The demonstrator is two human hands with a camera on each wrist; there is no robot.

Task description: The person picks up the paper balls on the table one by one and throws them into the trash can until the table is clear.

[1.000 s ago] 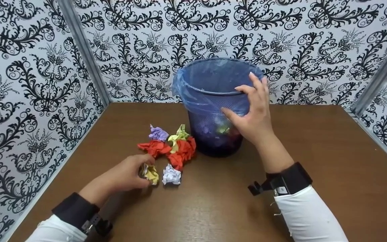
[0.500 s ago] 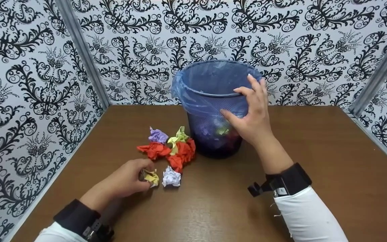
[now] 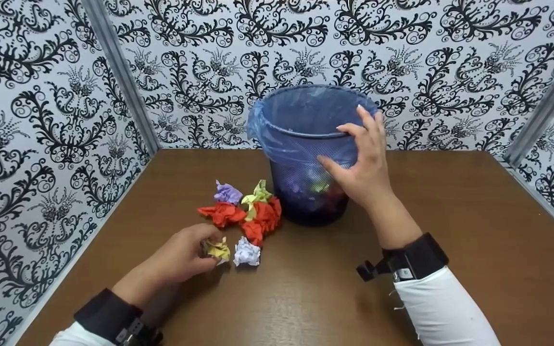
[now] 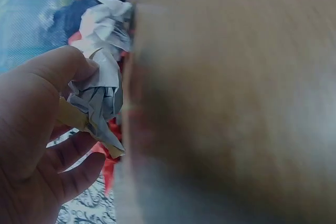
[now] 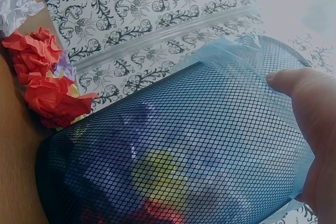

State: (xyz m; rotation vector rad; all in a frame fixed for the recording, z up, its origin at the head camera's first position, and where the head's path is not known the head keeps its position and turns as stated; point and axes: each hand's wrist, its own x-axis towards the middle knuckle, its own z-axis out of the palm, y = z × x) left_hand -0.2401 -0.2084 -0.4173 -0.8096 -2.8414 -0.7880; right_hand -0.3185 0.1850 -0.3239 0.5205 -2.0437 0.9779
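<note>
My left hand [image 3: 185,254] pinches a crumpled paper ball [image 3: 219,250], yellow with a pale side, low over the table. In the left wrist view the thumb presses the pale side of this paper ball [image 4: 100,98]. A white paper ball [image 3: 247,252] lies just to its right. My right hand [image 3: 366,163] grips the right side of a dark mesh wastebasket [image 3: 301,192] at its rim, thumb on the front. A thin blue bag [image 3: 282,144] lines the wastebasket and folds over the rim. Coloured crumpled paper shows through the mesh [image 5: 157,171].
Red paper balls [image 3: 262,218], a yellow-green one [image 3: 258,192] and a purple one [image 3: 228,192] lie bunched left of the wastebasket. All stand on a brown wooden table [image 3: 306,288]. Patterned black-and-white panels [image 3: 200,72] rise behind it and along the sides.
My left hand and the yellow paper ball have shifted only very slightly. The right hand has stayed at the wastebasket, and the other paper balls lie where they were.
</note>
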